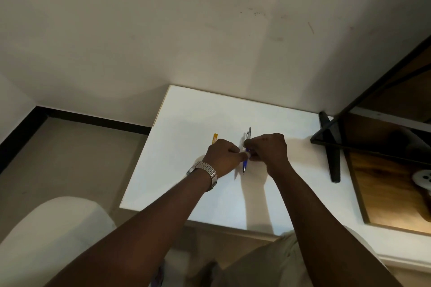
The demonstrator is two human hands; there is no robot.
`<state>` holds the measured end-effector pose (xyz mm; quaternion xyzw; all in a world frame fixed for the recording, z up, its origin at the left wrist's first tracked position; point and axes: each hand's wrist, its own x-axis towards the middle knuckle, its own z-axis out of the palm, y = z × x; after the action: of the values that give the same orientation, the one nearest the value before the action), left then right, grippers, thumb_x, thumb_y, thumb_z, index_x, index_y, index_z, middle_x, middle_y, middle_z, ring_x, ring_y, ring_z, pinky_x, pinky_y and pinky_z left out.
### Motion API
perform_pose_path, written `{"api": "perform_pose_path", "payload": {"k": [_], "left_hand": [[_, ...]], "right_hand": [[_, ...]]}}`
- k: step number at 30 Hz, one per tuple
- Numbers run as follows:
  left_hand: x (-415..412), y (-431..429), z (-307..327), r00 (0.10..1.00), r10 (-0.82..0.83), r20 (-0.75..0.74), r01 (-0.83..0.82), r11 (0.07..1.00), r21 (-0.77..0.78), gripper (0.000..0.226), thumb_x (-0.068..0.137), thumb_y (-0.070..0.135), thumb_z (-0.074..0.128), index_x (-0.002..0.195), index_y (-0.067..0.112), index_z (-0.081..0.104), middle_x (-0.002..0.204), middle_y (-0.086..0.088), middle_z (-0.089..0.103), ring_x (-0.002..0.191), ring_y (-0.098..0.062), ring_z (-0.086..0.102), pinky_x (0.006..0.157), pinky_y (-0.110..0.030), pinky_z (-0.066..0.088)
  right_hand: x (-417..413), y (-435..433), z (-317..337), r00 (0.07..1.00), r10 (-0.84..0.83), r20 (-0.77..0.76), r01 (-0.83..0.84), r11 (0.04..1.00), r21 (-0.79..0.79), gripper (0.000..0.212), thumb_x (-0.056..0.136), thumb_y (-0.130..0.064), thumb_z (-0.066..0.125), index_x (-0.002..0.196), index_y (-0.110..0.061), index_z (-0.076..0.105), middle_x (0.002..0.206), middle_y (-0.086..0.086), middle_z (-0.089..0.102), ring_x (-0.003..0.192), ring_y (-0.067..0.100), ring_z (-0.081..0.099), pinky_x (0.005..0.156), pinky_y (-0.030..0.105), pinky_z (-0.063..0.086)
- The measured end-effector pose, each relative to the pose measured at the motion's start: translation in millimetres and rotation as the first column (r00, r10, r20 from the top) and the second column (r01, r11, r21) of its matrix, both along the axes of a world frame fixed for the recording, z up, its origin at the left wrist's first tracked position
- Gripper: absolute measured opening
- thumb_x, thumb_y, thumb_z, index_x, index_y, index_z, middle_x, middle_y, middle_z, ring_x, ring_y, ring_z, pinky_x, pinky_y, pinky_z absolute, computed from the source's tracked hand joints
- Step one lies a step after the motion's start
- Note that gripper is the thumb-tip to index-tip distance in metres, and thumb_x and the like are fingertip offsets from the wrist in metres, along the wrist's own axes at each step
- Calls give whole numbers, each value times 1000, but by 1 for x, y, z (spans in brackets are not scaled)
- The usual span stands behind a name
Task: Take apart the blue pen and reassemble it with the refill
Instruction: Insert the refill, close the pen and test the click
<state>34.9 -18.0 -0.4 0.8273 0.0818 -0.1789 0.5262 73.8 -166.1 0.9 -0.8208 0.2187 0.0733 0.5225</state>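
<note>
The blue pen [245,164] is held just above the white table [186,123], tip pointing toward me, its grey clip end [249,133] sticking out beyond my fingers. My left hand [221,158], with a metal watch on the wrist, pinches the pen's middle from the left. My right hand [270,150] grips the same stretch from the right, fingers closed around the barrel. The middle of the pen is hidden by both hands. A small orange packet [215,138], partly covered by my left hand, lies on the table to the left.
A black stand leg [331,147] lies across the table's right edge, with a dark shelf frame [373,105] and wooden surface [384,182] beyond. A wall rises behind the table. A pale rounded seat [58,228] sits at lower left.
</note>
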Motion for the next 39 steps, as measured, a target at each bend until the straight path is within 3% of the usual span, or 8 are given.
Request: {"api": "perform_pose_path", "payload": {"k": [3,7,11,15,19,24,29,39], "left_hand": [[-2,-1,13,997,63,-35,-69,974,-215,23,91,20,74,97,-1,78,94,-26,77,80,-24,70,82,-40,61],[0,4,35,990,131,48,-105,928,-357,14,91,11,73,103,7,79,99,-23,78,88,-30,77,79,-35,60],[-3,10,64,975,113,193,-37,933,-359,16,91,15,75,105,14,81,93,-14,81,83,-20,77,65,-13,51],[-14,14,96,961,76,265,45,905,-423,13,89,28,76,99,23,84,88,-6,82,83,-9,75,78,-19,56],[-24,17,121,992,88,87,-8,749,-662,35,93,47,68,106,17,81,107,-6,82,105,-18,77,94,-35,57],[-30,9,141,995,10,-99,-86,582,-808,70,95,68,46,120,9,74,122,-11,77,117,-23,72,105,-40,50],[-33,4,151,987,-103,-122,-60,470,-881,81,92,77,39,108,9,80,128,-14,74,123,-26,69,113,-43,43],[-35,5,147,972,-167,-165,-87,395,-914,96,87,84,35,114,3,77,129,-16,72,125,-27,68,117,-43,41]], "right_hand": [[-7,8,19,993,-3,118,-10,994,109,6,65,-3,82,70,-3,78,69,18,76,55,26,73,64,45,67],[-13,13,51,969,8,248,-66,972,226,14,76,-14,87,87,-10,80,82,12,79,76,22,75,73,43,64],[-22,16,87,954,67,292,-184,902,392,15,99,-25,67,100,-17,80,101,8,81,98,20,76,77,40,61],[-34,18,127,923,-2,385,-221,816,534,23,107,-19,48,102,-11,69,85,7,78,88,29,78,68,37,62],[-40,13,177,890,-161,427,-223,662,715,22,109,-16,42,102,-8,62,70,5,59,57,22,64,66,41,61],[-51,9,231,898,-95,429,-325,514,794,27,101,-29,41,81,-14,50,65,1,37,50,13,26,49,27,29],[-59,12,255,941,-23,339,-279,516,810,73,93,-78,33,63,-13,44,60,0,26,52,13,20,54,28,19],[-55,17,264,960,-52,276,-194,588,785,65,95,-61,42,49,-14,43,46,-3,29,43,11,21,46,22,23]]}}
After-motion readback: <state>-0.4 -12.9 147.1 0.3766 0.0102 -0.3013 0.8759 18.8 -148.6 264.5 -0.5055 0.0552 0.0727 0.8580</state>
